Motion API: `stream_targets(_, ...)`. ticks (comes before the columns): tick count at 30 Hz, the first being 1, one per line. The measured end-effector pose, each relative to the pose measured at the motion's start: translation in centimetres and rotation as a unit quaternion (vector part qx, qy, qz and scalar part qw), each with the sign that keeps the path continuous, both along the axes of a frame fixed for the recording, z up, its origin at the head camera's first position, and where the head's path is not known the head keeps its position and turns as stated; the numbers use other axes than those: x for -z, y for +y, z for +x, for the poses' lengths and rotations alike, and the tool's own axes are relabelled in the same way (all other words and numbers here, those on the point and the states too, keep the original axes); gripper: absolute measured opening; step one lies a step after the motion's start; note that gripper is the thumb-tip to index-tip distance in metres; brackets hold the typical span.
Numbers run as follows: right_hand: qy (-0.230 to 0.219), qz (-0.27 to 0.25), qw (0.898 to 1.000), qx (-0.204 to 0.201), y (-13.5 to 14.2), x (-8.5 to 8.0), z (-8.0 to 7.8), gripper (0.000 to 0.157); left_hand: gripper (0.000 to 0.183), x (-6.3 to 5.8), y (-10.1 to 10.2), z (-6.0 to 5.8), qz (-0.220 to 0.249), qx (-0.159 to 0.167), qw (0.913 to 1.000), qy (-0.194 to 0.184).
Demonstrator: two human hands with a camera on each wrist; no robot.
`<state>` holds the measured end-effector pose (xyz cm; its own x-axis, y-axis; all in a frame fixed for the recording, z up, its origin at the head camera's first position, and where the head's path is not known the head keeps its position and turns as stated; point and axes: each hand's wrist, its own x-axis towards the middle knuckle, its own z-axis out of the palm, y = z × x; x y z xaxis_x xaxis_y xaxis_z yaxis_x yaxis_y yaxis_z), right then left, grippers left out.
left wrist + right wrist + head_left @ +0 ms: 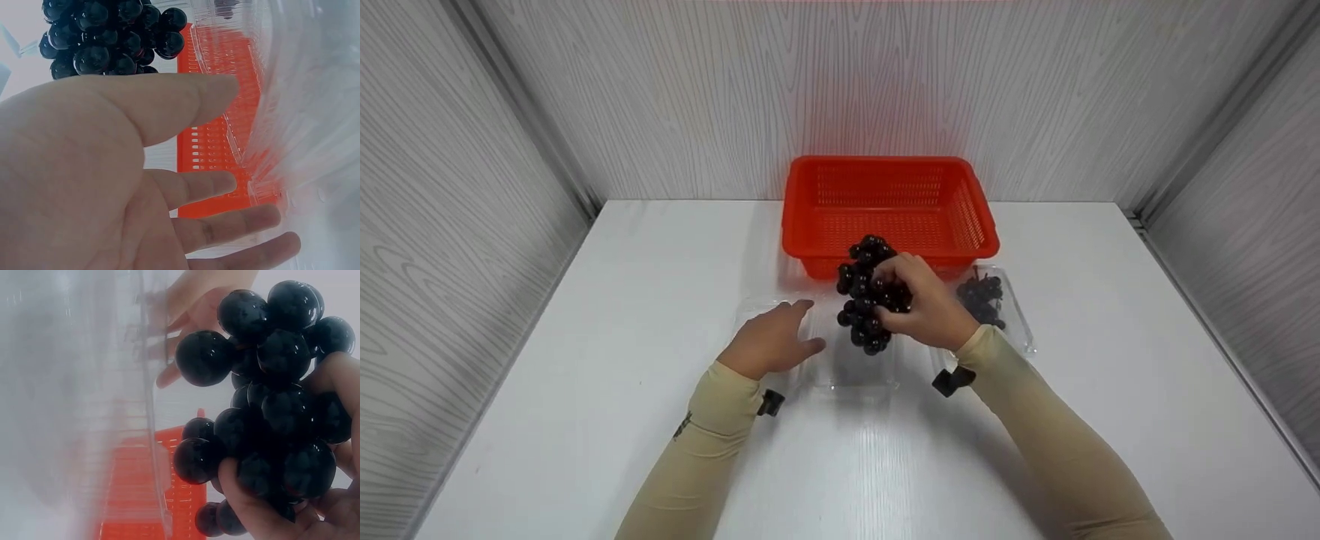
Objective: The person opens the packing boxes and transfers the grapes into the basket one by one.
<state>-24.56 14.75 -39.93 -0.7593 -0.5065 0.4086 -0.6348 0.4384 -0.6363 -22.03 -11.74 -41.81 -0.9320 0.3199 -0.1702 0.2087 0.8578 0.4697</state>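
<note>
My right hand (926, 304) grips a bunch of dark grapes (861, 322) from its right side, thumb and fingers curled round it. The bunch hangs over a clear plastic container (855, 379) in the middle of the table. In the right wrist view, fingers press in among the glossy grapes (281, 413). My left hand (769, 341) holds nothing. Its fingers and thumb are spread beside the clear container's left part. Up close in the left wrist view, clear plastic (315, 112) stands by the fingertips, with the grapes (95, 39) beyond the thumb.
Behind the hands stands a red plastic basket (885, 217) with slotted walls, near the back panel. At the right, partly behind my right hand, a second clear container (1020, 322) holds more dark grapes (982, 296). Pale wood-grain panels (720, 97) enclose the white table (660, 285).
</note>
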Motion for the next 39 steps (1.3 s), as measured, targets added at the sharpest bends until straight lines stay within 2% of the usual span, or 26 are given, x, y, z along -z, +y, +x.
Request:
stream_targets(7, 0.009, -0.006, 1.000, 0.001, 0.1, -0.1, 0.0, 0.035, 0.073, -0.4, -0.1, 0.1, 0.003, -0.003, 1.0000, -0.004)
stream_targets(15, -0.003, 0.000, 1.000, 0.006, -0.1, -0.2, 0.1, 0.035, 0.072, -0.5, -0.5, -0.2, 0.015, 0.004, 0.9998, -0.008)
stream_targets(28, 0.018, -0.014, 1.000, 0.018, 0.2, -0.9, -0.1, 0.033, 0.074, -1.3, -0.7, -0.3, 0.055, 0.009, 0.9981, 0.028)
stream_targets(39, -0.001, -0.026, 0.999, 0.023, 0.7, -2.2, -0.5, 0.032, 0.073, -1.7, -1.3, -0.4, 0.096, 0.019, 0.9941, 0.048)
